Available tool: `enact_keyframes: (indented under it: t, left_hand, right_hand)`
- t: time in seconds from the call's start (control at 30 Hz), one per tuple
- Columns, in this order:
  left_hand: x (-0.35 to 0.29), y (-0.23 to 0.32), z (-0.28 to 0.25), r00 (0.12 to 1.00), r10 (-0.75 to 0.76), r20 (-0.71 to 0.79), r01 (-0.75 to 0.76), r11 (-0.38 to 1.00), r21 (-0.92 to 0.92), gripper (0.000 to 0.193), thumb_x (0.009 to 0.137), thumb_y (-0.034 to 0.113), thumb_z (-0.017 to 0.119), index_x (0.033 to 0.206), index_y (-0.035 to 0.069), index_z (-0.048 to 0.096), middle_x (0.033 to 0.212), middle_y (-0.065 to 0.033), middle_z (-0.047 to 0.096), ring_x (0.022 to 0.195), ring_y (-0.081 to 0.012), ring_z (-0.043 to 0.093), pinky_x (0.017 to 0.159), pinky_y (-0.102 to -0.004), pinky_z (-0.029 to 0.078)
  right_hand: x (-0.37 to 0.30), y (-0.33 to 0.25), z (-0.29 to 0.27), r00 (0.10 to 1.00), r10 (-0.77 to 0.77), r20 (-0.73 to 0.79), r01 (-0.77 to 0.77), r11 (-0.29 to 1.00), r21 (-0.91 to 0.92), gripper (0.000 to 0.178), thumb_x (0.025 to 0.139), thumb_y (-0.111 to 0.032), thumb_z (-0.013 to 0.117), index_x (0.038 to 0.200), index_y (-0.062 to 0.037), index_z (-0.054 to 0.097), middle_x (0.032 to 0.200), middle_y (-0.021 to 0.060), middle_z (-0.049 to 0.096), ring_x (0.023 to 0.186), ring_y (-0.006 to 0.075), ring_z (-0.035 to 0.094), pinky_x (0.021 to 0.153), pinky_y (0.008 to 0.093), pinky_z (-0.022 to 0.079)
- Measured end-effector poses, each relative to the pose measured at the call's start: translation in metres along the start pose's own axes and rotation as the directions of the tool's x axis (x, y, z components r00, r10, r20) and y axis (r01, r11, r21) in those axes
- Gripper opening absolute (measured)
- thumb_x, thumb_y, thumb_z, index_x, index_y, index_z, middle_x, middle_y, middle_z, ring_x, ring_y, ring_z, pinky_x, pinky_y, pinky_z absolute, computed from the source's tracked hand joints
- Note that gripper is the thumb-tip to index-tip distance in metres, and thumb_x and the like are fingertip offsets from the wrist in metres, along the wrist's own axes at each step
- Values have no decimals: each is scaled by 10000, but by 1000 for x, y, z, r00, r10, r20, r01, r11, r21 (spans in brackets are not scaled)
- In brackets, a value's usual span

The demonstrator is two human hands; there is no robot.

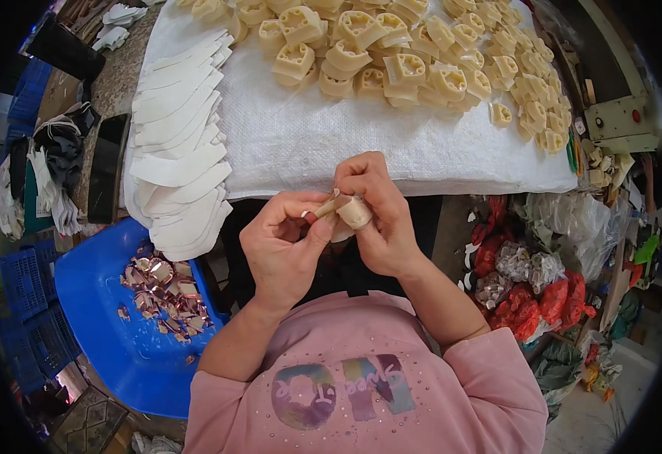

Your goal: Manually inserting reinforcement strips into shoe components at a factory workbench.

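Note:
In front of my chest, both hands hold a small cream block, apparently a shoe heel, with a thin pale strip standing off its left side. My left hand pinches that strip between thumb and fingers. My right hand is closed round the block from the right, its thumb below and bent fingers above. Fingers hide part of the piece. Just beyond, many cream plastic shoe heels with holes in their faces lie heaped on a white woven cloth. White curved cut pieces overlap in a column at the left.
A blue tub at my left holds shiny reddish-brown pieces. A dark phone-like slab and gloves lie farther left. On my right are red plastic bags, clear bags and a pale machine.

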State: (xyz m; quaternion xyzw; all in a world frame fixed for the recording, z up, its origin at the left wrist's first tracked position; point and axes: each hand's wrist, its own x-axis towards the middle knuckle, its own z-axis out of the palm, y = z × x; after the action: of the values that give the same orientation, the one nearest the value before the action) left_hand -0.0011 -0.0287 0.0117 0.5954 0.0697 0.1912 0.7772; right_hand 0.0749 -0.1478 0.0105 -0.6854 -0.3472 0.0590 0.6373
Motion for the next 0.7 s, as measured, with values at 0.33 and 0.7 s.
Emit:
enact_keyframes:
  t: [0.33, 0.7]
  left_hand:
    - [-1, 3, 1, 997, 79, 26, -83, 964, 254, 121, 843, 72, 640, 895, -22, 586, 962, -126, 616, 841, -153, 586, 740, -276, 483]
    - [3, 9, -3, 827, 472, 306, -559, 635, 533, 101, 741, 38, 691, 817, 55, 627, 984, -106, 549, 831, -215, 501, 670, -291, 425]
  right_hand:
    - [1, -6, -6, 991, -132, 11, 130, 954, -271, 141, 734, -17, 585, 853, -65, 527, 890, 74, 505, 859, 255, 439, 775, 326, 349]
    - [2, -13, -40, 900, 355, 253, -433, 800, 415, 372, 799, -182, 699, 1102, -16, 562, 1013, 101, 617, 913, 153, 576, 793, 291, 473]
